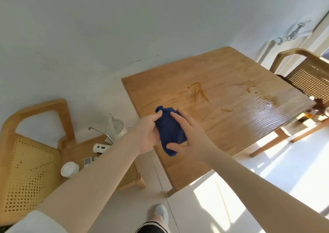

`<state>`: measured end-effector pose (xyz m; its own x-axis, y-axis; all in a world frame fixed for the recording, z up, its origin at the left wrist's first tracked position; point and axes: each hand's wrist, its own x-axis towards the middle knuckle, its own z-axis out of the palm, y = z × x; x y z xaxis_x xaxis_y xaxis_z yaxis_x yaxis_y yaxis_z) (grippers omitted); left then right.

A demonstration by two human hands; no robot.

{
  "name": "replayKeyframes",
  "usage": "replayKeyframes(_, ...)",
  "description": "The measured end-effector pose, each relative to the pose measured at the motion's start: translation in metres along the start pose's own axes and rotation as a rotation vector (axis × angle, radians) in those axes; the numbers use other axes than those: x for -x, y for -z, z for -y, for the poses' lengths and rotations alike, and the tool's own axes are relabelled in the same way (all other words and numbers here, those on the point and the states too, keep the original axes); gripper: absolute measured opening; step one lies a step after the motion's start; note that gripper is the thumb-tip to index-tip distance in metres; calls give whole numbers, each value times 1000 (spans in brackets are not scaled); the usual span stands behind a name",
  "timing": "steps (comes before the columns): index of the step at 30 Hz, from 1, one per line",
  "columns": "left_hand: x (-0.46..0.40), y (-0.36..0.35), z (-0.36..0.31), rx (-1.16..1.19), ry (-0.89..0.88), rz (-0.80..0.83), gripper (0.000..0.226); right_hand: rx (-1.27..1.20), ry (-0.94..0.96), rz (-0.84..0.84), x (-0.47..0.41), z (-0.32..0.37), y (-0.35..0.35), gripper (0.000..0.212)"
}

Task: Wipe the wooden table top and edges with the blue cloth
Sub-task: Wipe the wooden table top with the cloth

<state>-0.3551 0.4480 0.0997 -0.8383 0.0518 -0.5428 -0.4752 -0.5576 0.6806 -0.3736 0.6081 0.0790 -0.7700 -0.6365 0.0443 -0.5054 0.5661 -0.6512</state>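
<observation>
We see bright daylight from the right, with strong glare on the table (pixel 277 108) and sunny patches on the floor (pixel 222 193); edges bend, details look perhaps slightly soft.

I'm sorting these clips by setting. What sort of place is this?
Probably a home dining corner: a wooden table with a cane-backed chair beside it, and a low side table carrying an electric kettle. Both hands hold a blue cloth above the tabletop.

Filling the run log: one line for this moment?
both hands hold blue cloth | left hand | right hand | wooden table | brown smears unwiped
</observation>
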Motion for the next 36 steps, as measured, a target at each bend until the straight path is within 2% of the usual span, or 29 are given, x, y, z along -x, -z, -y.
replayKeyframes(2, -16, -5, -11, -26, 12, 9, 28, 84, 65, -74, -21, -13, 5, 82)
replayKeyframes(5, -42, -8, -35, -54, 2, 77, 23, 21, 49, -69, -58, -29, 19, 65)
replayKeyframes(6, -50, -8, -42, -160, -19, 78, 21, -14, 10, -35, -69, -34, 24, 61)
replayKeyframes(9, -78, -1, -52, -848, -124, -12, 53, -41, -60, 36, -103, -48, 38, 59)
replayKeyframes(10, -87, 1, -53, -939, -167, -59, 56, -53, -62, 32, -114, -53, 42, 58)
replayKeyframes(15, -130, 14, -61, -652, -278, -237, 29, -353, -155, 24, -170, -64, 33, 45)
replayKeyframes(17, -143, 21, -65, -483, -294, -282, 26, -525, -178, 130, -185, -67, 21, 51)
replayKeyframes(19, -155, 32, -66, -351, -292, -360, 27, -751, -209, 293, -199, -75, 9, 67)
replayKeyframes(20, -161, 40, -67, -321, -291, -427, 30, -756, -190, 359, -209, -81, 5, 71)
replayKeyframes(22, -175, 57, -68, -404, -310, -595, 37, -563, -102, 387, -240, -94, -3, 61)
replayKeyframes(24, -184, 71, -69, -569, -306, -766, 42, -300, -28, 298, -279, -105, -15, 47)
replayKeyframes(26, -190, 82, -63, -811, -232, -818, 55, -101, 73, 193, -314, -110, -23, 46)
replayKeyframes(28, -195, 95, -55, -1173, -65, -776, 91, 79, 261, 82, -340, -112, -33, 49)
replayKeyframes(29, -197, 100, -52, -1320, 35, -755, 110, 164, 373, 79, -348, -113, -40, 49)
replayKeyframes(31, -201, 106, -45, -1444, 144, -740, 131, 383, 562, 272, -357, -115, -54, 51)
replayKeyframes(33, -207, 108, -42, -1456, 115, -712, 138, 586, 717, 490, -367, -124, -67, 57)
replayKeyframes(36, -212, 113, -43, -1554, 88, -700, 141, 620, 891, 525, -385, -134, -81, 64)
